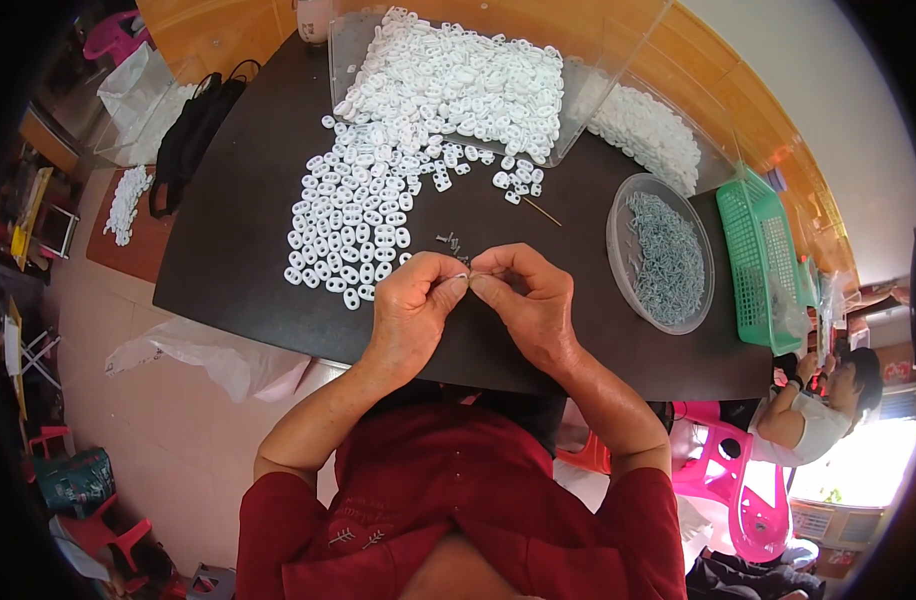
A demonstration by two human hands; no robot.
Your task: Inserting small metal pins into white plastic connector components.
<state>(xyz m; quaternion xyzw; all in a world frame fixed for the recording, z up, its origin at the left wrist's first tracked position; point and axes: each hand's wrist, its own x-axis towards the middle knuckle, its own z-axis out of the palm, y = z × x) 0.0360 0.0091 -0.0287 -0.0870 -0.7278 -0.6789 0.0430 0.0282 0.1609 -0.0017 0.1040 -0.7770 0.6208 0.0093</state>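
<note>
Above the near part of the dark table my left hand (410,308) and my right hand (533,305) meet, thumbs and forefingers pinched together. A sliver of a small white plastic piece (462,277) shows at my left fingertips. What my right fingertips pinch is too small and covered to make out. Just beyond the fingers lie a few loose grey screws (449,241). Left of them, white oval two-hole plastic pieces (350,225) are spread in a flat patch that runs back to a big heap (458,85) in a tipped clear bin.
To the right stand a round clear tub (619,268) of screws and a green plastic basket (753,255). A thin brownish stick (543,211) lies on the table (248,215). Behind is another clear bin of white pieces (643,130). A co-worker (818,410) sits at far right near a pink chair (753,510).
</note>
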